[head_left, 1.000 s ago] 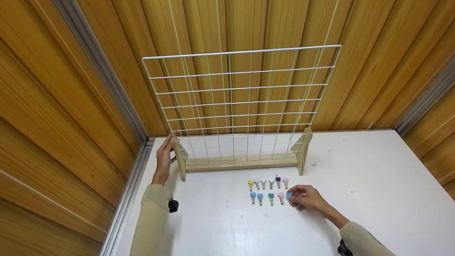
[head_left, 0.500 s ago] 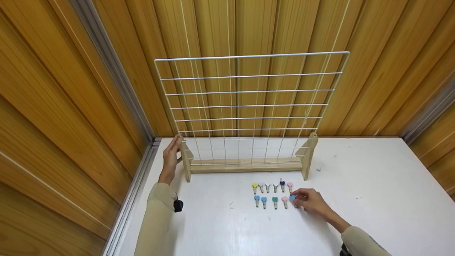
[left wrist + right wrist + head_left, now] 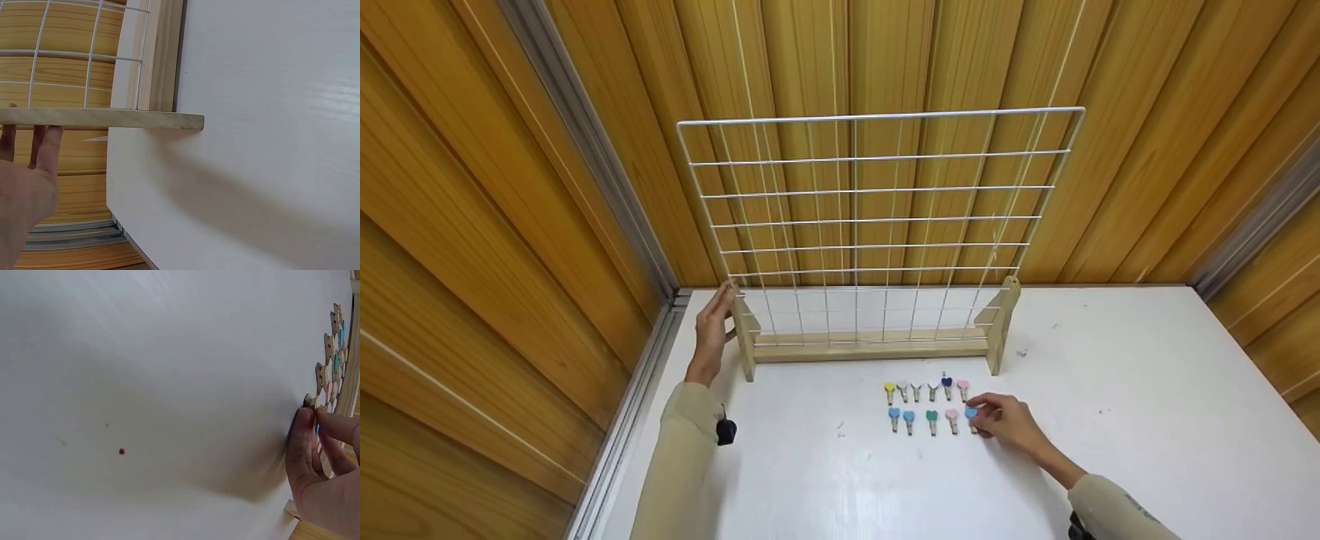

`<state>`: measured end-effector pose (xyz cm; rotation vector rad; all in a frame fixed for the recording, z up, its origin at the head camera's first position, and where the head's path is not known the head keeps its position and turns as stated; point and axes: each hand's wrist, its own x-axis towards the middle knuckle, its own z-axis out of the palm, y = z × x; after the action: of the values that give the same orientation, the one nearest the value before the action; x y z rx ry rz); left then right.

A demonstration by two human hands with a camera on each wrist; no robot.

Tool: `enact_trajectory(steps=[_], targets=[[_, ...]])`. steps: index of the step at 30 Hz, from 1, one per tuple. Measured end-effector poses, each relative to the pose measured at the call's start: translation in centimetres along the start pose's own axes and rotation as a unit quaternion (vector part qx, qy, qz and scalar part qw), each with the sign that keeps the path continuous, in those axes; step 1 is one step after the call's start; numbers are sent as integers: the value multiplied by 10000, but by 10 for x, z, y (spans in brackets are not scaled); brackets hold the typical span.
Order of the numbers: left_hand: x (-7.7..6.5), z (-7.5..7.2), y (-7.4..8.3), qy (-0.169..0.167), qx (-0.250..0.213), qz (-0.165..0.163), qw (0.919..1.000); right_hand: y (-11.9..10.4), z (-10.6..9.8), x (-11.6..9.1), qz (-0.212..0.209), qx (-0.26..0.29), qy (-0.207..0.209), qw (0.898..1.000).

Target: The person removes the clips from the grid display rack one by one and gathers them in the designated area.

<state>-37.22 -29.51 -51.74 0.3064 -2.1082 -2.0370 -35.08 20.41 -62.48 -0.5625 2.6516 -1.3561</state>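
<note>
My left hand (image 3: 711,330) holds the left wooden end post (image 3: 112,117) of a white wire grid rack (image 3: 855,192). In the left wrist view one fingertip shows past the post's edge. My right hand (image 3: 1011,421) pinches a small clip with a blue heart (image 3: 971,412) at the right end of the front row. That clip's lower part is partly covered by the fingers. Beside it lie more heart clips, among them a pink one (image 3: 952,414), a green one (image 3: 932,415) and a blue one (image 3: 894,413). A yellow heart clip (image 3: 889,387) begins the back row.
The rack's wooden base bar (image 3: 870,350) stands just behind the two rows of clips. A white table (image 3: 810,480) carries everything. Wood-patterned panels (image 3: 885,45) rise behind and at both sides, with a metal frame (image 3: 615,172) at the left corner.
The blue heart clip in my right fingers has turned and come into line with the front row, with more of its metal end showing. My left hand stays on the post.
</note>
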Motion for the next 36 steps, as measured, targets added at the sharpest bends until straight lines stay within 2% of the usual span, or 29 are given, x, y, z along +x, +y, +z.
enact_trajectory(steps=[4,8,13,18,20,23,27,29,30,34,36], targets=[[6,2,5,-107,-47,-60,9999,-3,-16,5,-132,55,-217,9997],[11,0,9,-238,97,-145,9996,-9,-46,7,-200,48,-549,9983],[12,-9,11,-155,948,139,9953,-25,-85,17,-251,-277,-689,9969],[7,-21,18,17,2047,277,9784,-49,-113,22,-420,-672,-431,9959],[5,-25,23,-14,2593,384,9650,-59,-122,22,-505,-853,-261,9947],[-1,-31,34,-250,3379,867,9369,-71,-131,22,-671,-1070,-26,9920],[-15,-41,52,-1016,4070,1508,8952,-86,-136,26,-950,-1264,75,9874],[-24,-46,61,-1372,4308,1622,8771,-94,-136,31,-1040,-1447,96,9839],[-29,-49,65,-1443,4455,1675,8676,-99,-135,34,-1069,-1537,98,9823],[-47,-52,78,-1326,5080,1999,8273,-115,-131,43,-1172,-1834,101,9760],[-56,-48,81,-1230,5425,2234,8004,-121,-128,46,-1384,-1944,108,9710]])
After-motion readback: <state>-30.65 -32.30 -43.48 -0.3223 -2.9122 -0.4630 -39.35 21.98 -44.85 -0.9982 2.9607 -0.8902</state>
